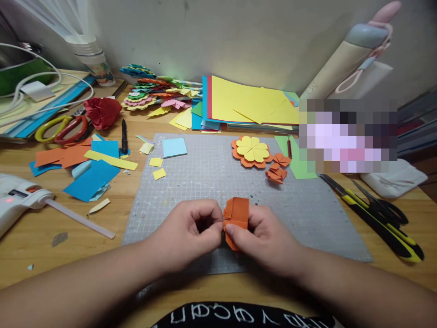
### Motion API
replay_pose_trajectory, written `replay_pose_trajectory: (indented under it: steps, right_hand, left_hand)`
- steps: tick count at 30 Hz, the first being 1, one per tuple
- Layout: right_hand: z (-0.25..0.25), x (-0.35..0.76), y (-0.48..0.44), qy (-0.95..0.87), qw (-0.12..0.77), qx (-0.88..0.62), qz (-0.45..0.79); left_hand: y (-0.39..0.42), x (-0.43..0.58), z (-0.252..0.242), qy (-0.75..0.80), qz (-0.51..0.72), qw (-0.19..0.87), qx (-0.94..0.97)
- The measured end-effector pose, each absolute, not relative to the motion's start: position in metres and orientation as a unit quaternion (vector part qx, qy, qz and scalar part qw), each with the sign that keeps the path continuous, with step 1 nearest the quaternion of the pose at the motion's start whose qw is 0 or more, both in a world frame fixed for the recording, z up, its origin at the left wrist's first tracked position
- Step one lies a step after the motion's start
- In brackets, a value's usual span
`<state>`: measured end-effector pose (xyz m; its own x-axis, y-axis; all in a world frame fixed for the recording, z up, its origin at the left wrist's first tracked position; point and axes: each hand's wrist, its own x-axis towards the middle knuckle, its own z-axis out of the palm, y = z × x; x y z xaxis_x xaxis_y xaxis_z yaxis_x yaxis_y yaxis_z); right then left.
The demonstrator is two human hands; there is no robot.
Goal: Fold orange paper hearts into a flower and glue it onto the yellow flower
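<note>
Between my hands, over the grey cutting mat (201, 182), is a partly folded piece of orange paper (240, 209). My right hand (269, 239) grips its right side, thumb across the front. At its left edge my left hand (196, 230) pinches a corner between thumb and forefinger. Further back on the mat lies a folded paper flower (252, 149), yellow petals layered over orange ones. Two small folded orange pieces (276, 174) sit at its right. A light blue square (174, 147) and small yellow squares (159, 173) rest on the mat's left part.
A hot glue gun (20, 200) with its stick lies at left, near blue paper scraps (92, 180) and scissors (71, 130). On the right are a utility knife (382, 228) and black scissors (385, 205). Coloured paper sheets (249, 100) and folded flowers (160, 93) line the wall.
</note>
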<state>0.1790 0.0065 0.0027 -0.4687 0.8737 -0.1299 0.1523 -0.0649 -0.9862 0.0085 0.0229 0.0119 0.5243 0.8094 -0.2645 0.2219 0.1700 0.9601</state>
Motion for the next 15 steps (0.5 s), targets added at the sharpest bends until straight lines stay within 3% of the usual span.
replay_pose_trajectory:
  steps: [9,15]
  right_hand:
    - [0.0010,0.1794,-0.0031,-0.740,0.296,-0.399,0.453]
    - [0.0015,0.1790,0.0043,-0.595,0.312,-0.434,0.601]
  left_hand:
    - [0.0135,0.0107,0.0058,0.478,0.236,0.537,0.653]
    - [0.0213,0.0061,0.0090,0.458,0.291,0.588,0.600]
